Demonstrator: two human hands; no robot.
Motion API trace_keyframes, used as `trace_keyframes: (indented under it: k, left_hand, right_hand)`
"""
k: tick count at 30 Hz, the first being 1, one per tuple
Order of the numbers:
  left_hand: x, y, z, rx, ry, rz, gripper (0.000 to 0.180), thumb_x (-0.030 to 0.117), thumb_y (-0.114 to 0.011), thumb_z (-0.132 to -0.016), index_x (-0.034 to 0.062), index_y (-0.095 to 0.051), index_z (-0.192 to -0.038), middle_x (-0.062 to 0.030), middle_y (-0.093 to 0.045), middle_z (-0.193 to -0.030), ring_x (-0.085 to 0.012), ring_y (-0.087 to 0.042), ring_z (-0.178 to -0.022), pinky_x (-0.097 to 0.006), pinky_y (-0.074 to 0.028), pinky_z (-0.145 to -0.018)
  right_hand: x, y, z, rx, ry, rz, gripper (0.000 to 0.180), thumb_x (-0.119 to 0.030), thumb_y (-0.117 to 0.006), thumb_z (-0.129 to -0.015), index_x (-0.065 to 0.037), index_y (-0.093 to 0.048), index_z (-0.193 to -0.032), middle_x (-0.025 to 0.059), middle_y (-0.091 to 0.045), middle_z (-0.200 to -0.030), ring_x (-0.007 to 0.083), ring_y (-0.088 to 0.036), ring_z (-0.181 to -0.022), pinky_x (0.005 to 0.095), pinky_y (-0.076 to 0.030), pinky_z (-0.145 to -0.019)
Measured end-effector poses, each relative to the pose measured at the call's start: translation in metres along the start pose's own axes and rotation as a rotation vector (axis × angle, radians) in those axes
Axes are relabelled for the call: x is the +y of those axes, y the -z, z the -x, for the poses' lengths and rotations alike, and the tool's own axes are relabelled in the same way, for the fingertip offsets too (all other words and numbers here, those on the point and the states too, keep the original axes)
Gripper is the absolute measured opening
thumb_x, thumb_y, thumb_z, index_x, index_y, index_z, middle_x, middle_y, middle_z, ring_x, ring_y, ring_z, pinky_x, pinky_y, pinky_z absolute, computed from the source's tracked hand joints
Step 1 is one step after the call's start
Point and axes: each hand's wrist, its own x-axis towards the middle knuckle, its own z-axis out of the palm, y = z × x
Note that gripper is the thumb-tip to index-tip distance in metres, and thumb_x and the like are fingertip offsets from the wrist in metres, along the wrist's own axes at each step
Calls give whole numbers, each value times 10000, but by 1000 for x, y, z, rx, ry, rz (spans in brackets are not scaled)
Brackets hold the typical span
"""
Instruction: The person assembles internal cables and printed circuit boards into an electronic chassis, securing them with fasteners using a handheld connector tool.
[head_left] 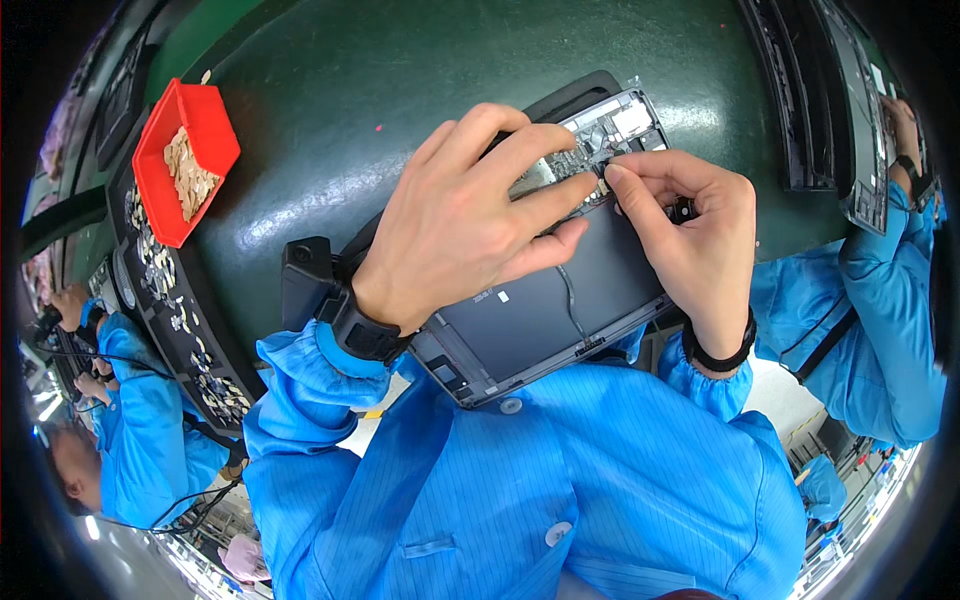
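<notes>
Red bin (212, 135): pale flat pieces (190, 178).
Black tray (207, 305): small bits (218, 390).
Our left hand (465, 215): spread over laptop (520, 325).
Our right hand (702, 215): fingertips pinched, contents unclear.

Circuit board (597, 140) partly hidden
The left hand (465, 215) covers some; anything in the right hand (705, 215) is too small to tell.

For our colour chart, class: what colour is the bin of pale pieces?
The bin is red, shown in the head view.
</notes>
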Motion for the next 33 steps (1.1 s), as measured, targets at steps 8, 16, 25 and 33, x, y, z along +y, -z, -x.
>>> trace_keyframes:
  k: [8, 16, 25, 33]
  left_hand:
    - [2, -4, -3, 23, 6, -13, 343, 190, -861, -662, 157, -802, -998, -24, -681, -1141, -260, -628, -986, -366, -566, -787]
    - [25, 8, -14, -94, 78, -137, 330, 218, -872, -690, 158, -777, -1000, -12, -692, -1148, -245, -647, -1023, -389, -495, -854]
    - [41, -33, -34, 22, 16, 234, 255, 148, -823, -824, 79, -766, -1063, -55, -752, -986, -233, -699, -869, -337, -497, -778]
    - [43, -37, -38, -15, -16, 170, 237, 126, -833, -809, 54, -786, -1030, -51, -746, -1014, -235, -678, -871, -357, -519, -753]
  right_hand:
    - [0, -1, 0, 7, 9, 25, 114, -56, -746, -864, 42, -776, -914, 135, -755, -767, 143, -685, -628, 280, -544, -617]
    - [-6, 24, 11, 160, -102, -254, 249, -10, -640, -994, 9, -582, -1235, 88, -730, -897, 98, -690, -802, 234, -526, -648]
    - [22, 41, 11, 45, -164, -590, 255, 29, -655, -985, 41, -570, -1226, 103, -717, -1020, 106, -707, -907, 234, -579, -767]
    - [42, 50, 6, 139, -115, -553, 268, -1, -676, -983, 46, -580, -1228, 94, -710, -1030, 100, -691, -918, 227, -555, -835]
